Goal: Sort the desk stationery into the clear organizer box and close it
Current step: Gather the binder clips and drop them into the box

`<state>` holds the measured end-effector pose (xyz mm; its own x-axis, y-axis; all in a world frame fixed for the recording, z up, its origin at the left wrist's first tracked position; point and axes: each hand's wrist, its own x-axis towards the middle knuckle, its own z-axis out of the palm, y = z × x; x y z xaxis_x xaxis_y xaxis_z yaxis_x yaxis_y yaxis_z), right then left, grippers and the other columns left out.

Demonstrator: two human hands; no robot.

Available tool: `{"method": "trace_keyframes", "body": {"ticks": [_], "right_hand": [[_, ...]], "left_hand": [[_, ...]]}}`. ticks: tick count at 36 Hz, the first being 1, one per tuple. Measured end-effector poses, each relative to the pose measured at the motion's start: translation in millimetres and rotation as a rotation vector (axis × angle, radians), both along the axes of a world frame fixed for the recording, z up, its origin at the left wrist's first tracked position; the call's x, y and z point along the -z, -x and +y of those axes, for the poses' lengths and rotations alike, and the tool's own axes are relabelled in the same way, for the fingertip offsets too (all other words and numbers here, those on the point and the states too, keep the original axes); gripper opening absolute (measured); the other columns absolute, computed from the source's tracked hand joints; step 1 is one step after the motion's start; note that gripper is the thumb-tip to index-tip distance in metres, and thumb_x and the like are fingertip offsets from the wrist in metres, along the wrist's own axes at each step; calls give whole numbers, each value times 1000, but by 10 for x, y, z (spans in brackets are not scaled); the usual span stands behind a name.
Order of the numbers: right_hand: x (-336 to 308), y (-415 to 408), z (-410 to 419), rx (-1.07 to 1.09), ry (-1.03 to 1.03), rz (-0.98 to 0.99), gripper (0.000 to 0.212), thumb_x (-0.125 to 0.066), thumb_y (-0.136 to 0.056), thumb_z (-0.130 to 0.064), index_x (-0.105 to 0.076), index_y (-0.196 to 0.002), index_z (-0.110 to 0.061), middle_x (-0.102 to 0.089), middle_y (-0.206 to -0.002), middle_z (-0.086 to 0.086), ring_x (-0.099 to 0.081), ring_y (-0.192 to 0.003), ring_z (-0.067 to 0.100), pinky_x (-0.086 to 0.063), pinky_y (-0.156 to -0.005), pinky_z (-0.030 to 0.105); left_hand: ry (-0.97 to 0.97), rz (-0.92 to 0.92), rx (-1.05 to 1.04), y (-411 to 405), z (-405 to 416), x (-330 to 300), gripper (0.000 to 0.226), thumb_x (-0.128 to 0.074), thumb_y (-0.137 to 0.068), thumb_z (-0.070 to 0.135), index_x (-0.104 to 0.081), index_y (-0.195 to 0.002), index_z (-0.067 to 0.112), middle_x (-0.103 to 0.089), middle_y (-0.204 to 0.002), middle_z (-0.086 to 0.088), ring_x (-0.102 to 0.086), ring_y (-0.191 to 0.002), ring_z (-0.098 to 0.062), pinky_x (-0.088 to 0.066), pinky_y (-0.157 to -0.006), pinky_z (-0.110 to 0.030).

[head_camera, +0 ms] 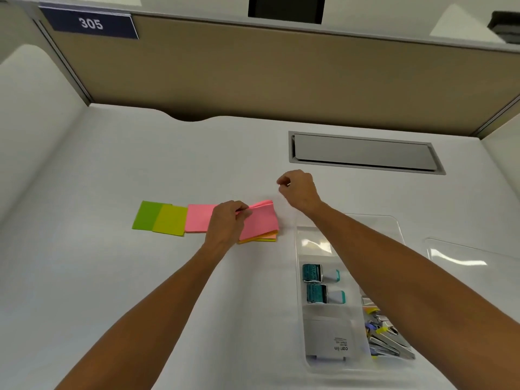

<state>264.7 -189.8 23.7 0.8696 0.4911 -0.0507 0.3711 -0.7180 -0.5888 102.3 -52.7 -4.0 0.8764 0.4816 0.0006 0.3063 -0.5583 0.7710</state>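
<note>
Sticky note pads lie in a row on the white desk: a green pad [146,215], a yellow-green pad [171,220], a pink pad [198,218] and a pink-topped stack [260,222] with orange and yellow sheets beneath. My left hand [226,220] pinches the lifted pink top sheets of that stack. My right hand [298,190] hovers just above and right of the stack, fingers curled shut, nothing visibly in it. The clear organizer box [309,364] stands open at the right, under my right forearm. It holds two teal correction tapes [316,282], a grey staple box [327,342] and binder clips [385,339].
The clear lid [472,257] lies on the desk right of the box. A grey cable hatch [363,152] is set in the desk behind. Tan partition walls close the back and sides, with a "305" label [91,23] at upper left.
</note>
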Motion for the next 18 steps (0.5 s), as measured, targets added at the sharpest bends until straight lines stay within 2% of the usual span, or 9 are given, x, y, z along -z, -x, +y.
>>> {"method": "trace_keyframes", "body": {"ticks": [3,7,10,14,18], "right_hand": [[-62,42,-111,97,-136,76,21,-62,-88,-4,-76,-104,-8,-74,-103,5,-68,-95,17,-51,-81,23],[-122,93,-359,217,-303,191,21,-63,-86,-8,-76,-101,-15,-75,-94,-3,-71,-85,11,-55,-72,22],[-183,161,-699,304,-427,246,21,-63,-86,-6,-75,-96,-21,-74,-89,-6,-72,-81,7,-59,-77,24],[-191,224,-1144,402,-546,292,22,-64,-86,-4,-75,-89,-23,-75,-86,-2,-73,-78,12,-60,-81,27],[-178,283,-1550,469,-602,348,21,-64,-85,-2,-76,-92,-19,-75,-90,5,-74,-83,18,-60,-84,33]], "left_hand": [[-6,-9,-39,36,49,24,16,-60,-95,18,-73,-95,10,-71,-94,-5,-60,-89,-19,-44,-84,-30],[14,-4,-95,83,114,37,17,-55,-97,17,-70,-95,9,-66,-94,-4,-55,-88,-16,-37,-79,-25],[31,-12,-136,114,76,-51,18,-50,-99,17,-65,-92,9,-62,-92,-2,-52,-85,-16,-35,-73,-26],[102,-51,-187,134,6,-138,23,-43,-98,16,-60,-84,10,-60,-83,-3,-53,-76,-17,-36,-59,-29],[207,-51,-211,130,-98,-187,23,-44,-96,21,-59,-85,9,-61,-79,-2,-53,-75,-19,-38,-62,-33]]}}
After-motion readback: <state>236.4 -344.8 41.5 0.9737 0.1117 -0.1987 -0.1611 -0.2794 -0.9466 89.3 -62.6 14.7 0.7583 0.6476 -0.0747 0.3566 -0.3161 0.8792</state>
